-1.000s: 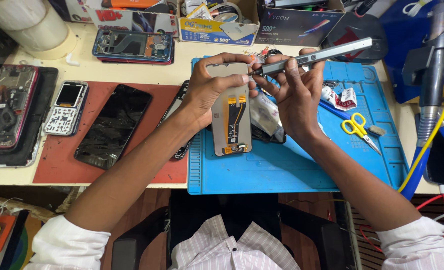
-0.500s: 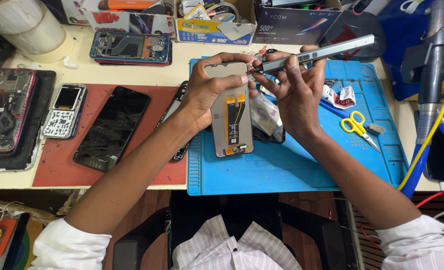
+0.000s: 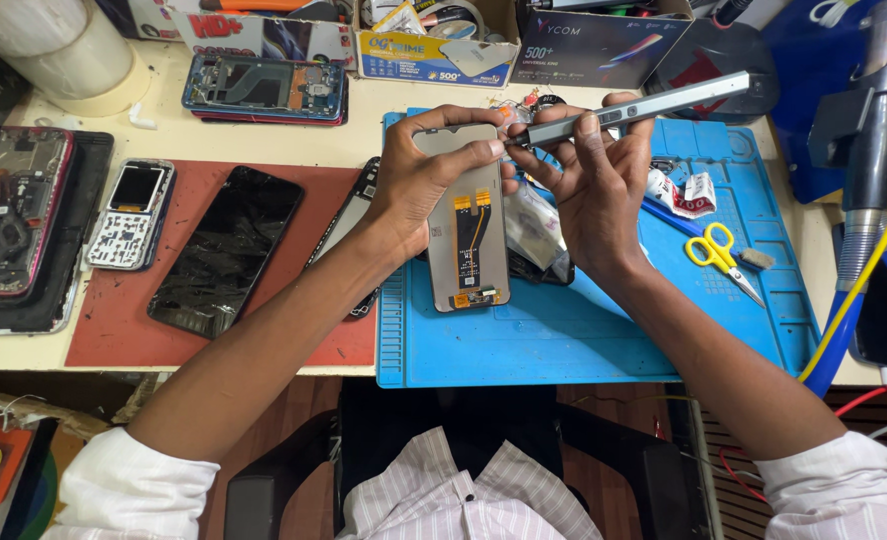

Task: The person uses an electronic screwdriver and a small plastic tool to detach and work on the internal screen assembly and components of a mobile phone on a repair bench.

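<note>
Holding the phone display panel (image 3: 471, 215) back-side up over the blue work mat (image 3: 604, 335), my left hand (image 3: 426, 178) clamps its upper edge while my right hand (image 3: 589, 175) pinches a grey pen-shaped electric screwdriver (image 3: 629, 110), tip at the panel's top right corner. I judge the work mid-way: the panel is free of any frame and its flex cable lies exposed. Behind, an open cardboard box (image 3: 434, 45) holds tape rolls and small packets.

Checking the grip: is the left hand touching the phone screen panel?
Touching: head view shows the left hand gripping the phone screen panel at its top.
</note>
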